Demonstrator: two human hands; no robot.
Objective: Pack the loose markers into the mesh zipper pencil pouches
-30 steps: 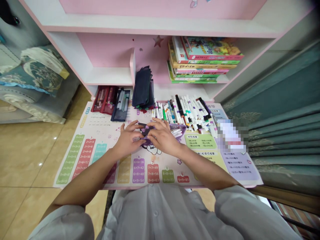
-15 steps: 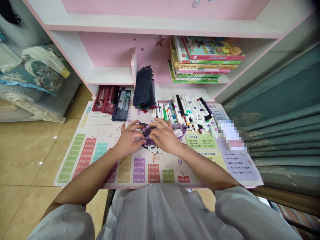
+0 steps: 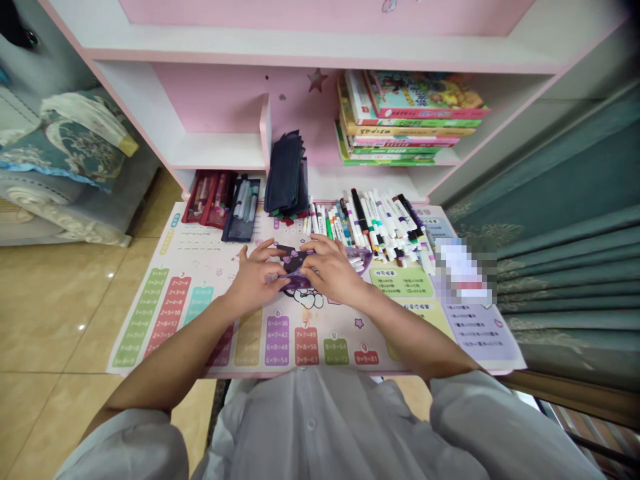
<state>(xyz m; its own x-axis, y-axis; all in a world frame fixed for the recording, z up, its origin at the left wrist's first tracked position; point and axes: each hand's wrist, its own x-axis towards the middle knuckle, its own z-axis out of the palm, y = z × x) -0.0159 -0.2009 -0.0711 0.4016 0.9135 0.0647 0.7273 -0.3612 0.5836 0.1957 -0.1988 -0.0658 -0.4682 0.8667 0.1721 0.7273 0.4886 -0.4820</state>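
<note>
A purple pencil pouch (image 3: pixel 299 281) lies low over the desk mat, between my two hands. White-barrelled markers (image 3: pixel 357 264) show inside its right end. My left hand (image 3: pixel 254 275) pinches the pouch's left end between thumb and fingers. On the other side, my right hand (image 3: pixel 332 269) is bent over the middle of the pouch, its thumb and fingers closed on the near edge. My palms and fingers hide part of the pouch. Just beyond my right hand spreads a loose pile of markers (image 3: pixel 383 223), mostly white with coloured bands and caps.
Red mesh pouches (image 3: pixel 218 200) and a navy pouch (image 3: pixel 242 212), each holding pens, lie at the back left. A stack of dark pouches (image 3: pixel 286 175) leans by the shelf divider. Books (image 3: pixel 407 127) fill the shelf's right side. A blurred pale object (image 3: pixel 463 270) lies at right.
My fingers have shifted slightly along the pouch, and more of its purple near edge shows between my hands. The view has moved a little; the other things stay in place.
</note>
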